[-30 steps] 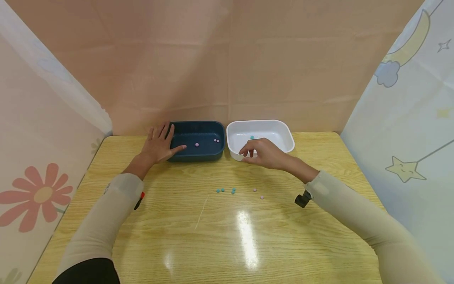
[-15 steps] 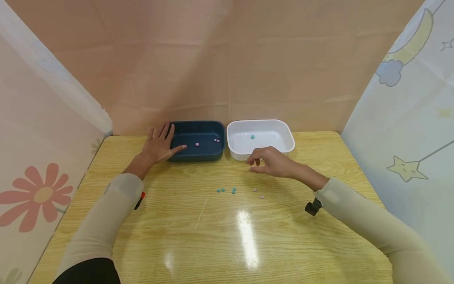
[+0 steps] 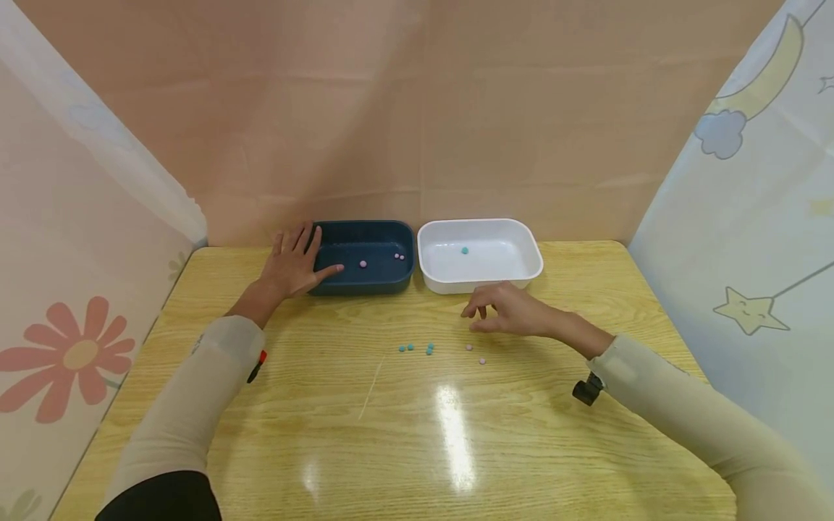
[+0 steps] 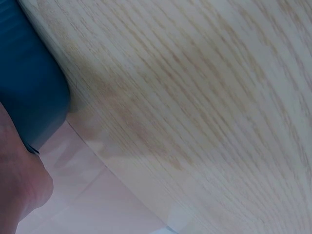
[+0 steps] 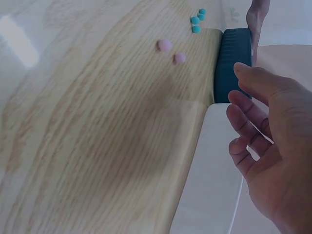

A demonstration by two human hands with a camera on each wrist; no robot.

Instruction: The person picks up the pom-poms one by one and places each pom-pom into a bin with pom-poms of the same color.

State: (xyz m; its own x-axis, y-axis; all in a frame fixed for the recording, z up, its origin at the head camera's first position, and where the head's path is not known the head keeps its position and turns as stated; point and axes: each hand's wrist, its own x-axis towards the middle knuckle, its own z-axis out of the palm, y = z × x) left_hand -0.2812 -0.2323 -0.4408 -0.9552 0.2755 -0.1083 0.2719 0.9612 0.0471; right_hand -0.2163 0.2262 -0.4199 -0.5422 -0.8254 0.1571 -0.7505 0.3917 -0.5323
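Observation:
My left hand (image 3: 285, 271) rests with spread fingers over the left end of the dark blue box (image 3: 361, 288). Inside that box lie 3 pink beads (image 3: 363, 264). One turquoise bead (image 3: 465, 250) sits in the white box (image 3: 495, 269). Just in front of the white box hovers my right hand (image 3: 511, 310), its fingers loosely bent with nothing between them. Closest to it on the table are 2 pink beads, one pink bead (image 3: 469, 347) and another pink bead (image 3: 482, 361). Several turquoise beads (image 3: 430, 350) lie left of them. In the left wrist view, most of the left hand is out of frame.
The two boxes stand side by side at the back edge of the wooden table (image 3: 313, 434). Behind them rises a plain tan backdrop (image 3: 417, 130). Printed sheets flank the table, with a flower (image 3: 79, 354) on the left and a star (image 3: 749, 310) on the right.
My right hand has drawn back from over the white box's front rim, moving right and nearer, towards the pink beads. The turquoise bead in that box is fully visible. My left hand stays put.

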